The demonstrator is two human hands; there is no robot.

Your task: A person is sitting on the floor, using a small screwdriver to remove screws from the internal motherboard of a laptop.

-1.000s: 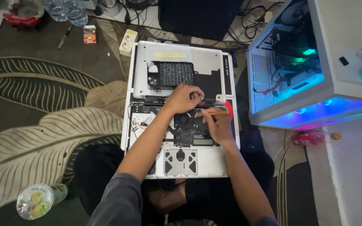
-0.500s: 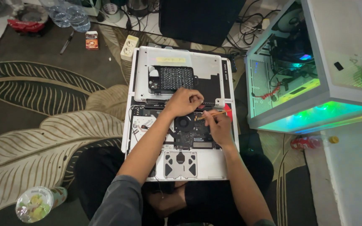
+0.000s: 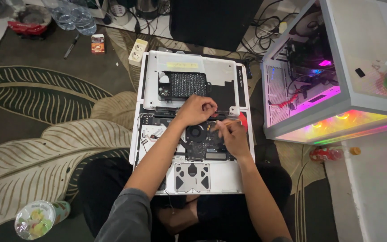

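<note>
While you sit on the floor, an open laptop [image 3: 193,130] lies in the middle of the frame, right in front of your legs. Its inside parts show, with a small round fan [image 3: 196,133] near the middle.

Your left hand [image 3: 195,110] rests on the laptop just above the fan. Its fingers are curled in close together, with the tips pressed down near the dark strip [image 3: 222,113] that runs across the laptop. I cannot tell if they pinch anything.

Your right hand [image 3: 231,134] sits just right of the fan, close to your left hand but not touching it. Its fingers are bunched together and look blurry, so I cannot tell if they hold something small. A bit of red [image 3: 242,120] peeks out just above this hand.

A gray lid [image 3: 193,80] with a black grid part lies on the top half of the laptop.

On the right of the frame stands a white computer box [image 3: 337,76] glowing pink and yellow. At the lower left lies a plastic cup [image 3: 36,218] with a clear top. A white plug strip [image 3: 137,51] and a small orange box [image 3: 97,44] lie at the upper left. Under it all is a rug [image 3: 45,125] with big leaf shapes.
</note>
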